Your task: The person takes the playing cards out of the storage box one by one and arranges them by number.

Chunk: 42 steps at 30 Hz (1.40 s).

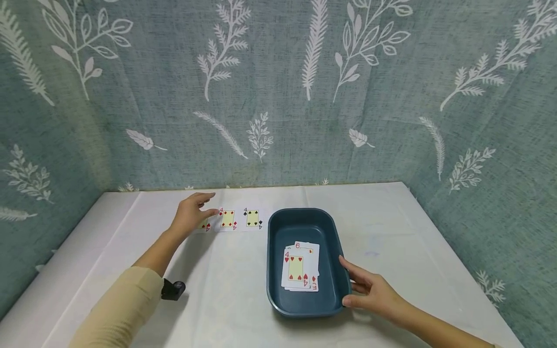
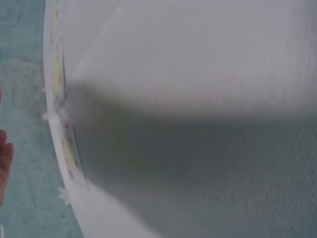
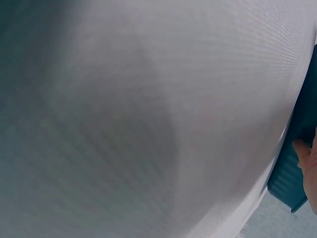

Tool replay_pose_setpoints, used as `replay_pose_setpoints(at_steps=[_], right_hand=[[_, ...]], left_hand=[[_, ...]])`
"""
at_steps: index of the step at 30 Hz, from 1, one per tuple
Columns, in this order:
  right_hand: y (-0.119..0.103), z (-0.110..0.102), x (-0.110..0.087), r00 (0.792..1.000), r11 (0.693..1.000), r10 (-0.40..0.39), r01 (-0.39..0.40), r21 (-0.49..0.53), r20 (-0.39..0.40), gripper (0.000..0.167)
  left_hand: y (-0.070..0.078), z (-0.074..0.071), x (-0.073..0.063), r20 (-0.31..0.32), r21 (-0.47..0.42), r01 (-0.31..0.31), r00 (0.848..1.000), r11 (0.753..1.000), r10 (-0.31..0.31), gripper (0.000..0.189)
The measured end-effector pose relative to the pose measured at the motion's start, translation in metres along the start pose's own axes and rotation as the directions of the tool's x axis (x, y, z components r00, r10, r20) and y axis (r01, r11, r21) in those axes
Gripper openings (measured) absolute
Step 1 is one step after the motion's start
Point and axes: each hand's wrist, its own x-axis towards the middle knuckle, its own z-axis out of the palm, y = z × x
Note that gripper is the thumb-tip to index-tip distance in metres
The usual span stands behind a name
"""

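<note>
My left hand (image 1: 191,214) hovers over the leftmost playing card (image 1: 203,224), fingers stretched forward and thumb apart, holding nothing. That card is partly covered by the hand; a red 4 shows at its corner. To its right lie a four of diamonds (image 1: 228,219) and a black four (image 1: 253,218), side by side in a row. My right hand (image 1: 372,293) grips the right side of a dark blue plastic tub (image 1: 300,308), fingertips and thumb at the rim. Inside the tub is a loose pile of cards with a four of hearts (image 1: 296,268) on top.
White cloth (image 1: 226,290) covers the table. Green leaf-patterned fabric (image 1: 278,121) rises behind it and on both sides. A black device (image 1: 173,290) sits at my left wrist.
</note>
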Motion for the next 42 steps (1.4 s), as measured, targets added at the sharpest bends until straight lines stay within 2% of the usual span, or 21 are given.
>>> replay_pose_setpoints(at_steps=[3,7,11,14,20,25,29,35,38,42], right_hand=[[0.000,0.000,0.000,1.000,1.000,0.002,-0.002,-0.009,-0.006,0.078],[0.001,0.000,0.000,1.000,1.000,0.003,-0.004,-0.020,-0.014,0.077],[-0.001,0.000,0.000,1.000,1.000,0.002,-0.003,-0.023,-0.010,0.077],[-0.003,0.000,0.000,1.000,1.000,0.021,-0.022,-0.018,-0.017,0.078],[-0.004,0.000,0.000,1.000,1.000,0.005,-0.005,0.003,-0.012,0.078],[-0.002,0.001,-0.001,1.000,1.000,0.016,-0.016,0.002,-0.014,0.079],[-0.001,0.002,0.000,0.999,0.999,0.041,-0.042,-0.012,-0.035,0.078],[-0.002,0.001,-0.002,0.999,1.000,0.023,-0.024,-0.015,-0.027,0.078],[-0.002,0.002,-0.002,1.000,1.000,0.011,-0.011,-0.011,-0.019,0.078],[-0.002,0.002,-0.001,0.999,0.999,0.030,-0.031,-0.017,-0.030,0.077]], left_hand=[[0.009,0.004,0.000,-0.007,-0.061,-0.023,1.000,0.998,0.022,0.053],[0.024,0.006,-0.005,0.024,-0.152,-0.017,0.999,0.988,0.021,0.054],[0.040,0.008,-0.009,0.042,-0.171,-0.038,0.998,0.985,0.046,0.055],[0.052,0.011,-0.009,0.038,-0.164,-0.081,0.995,0.983,0.088,0.053],[0.074,0.021,-0.013,0.030,-0.178,-0.163,0.985,0.970,0.171,0.048],[0.091,0.032,-0.019,0.057,-0.216,-0.192,0.976,0.957,0.209,0.048],[0.106,0.043,-0.020,0.103,-0.241,-0.241,0.957,0.940,0.272,0.048],[0.125,0.056,-0.021,0.175,-0.278,-0.299,0.919,0.913,0.354,0.051],[0.133,0.062,-0.024,0.228,-0.284,-0.291,0.905,0.914,0.359,0.053],[0.141,0.071,-0.028,0.311,-0.265,-0.291,0.877,0.919,0.367,0.054]])
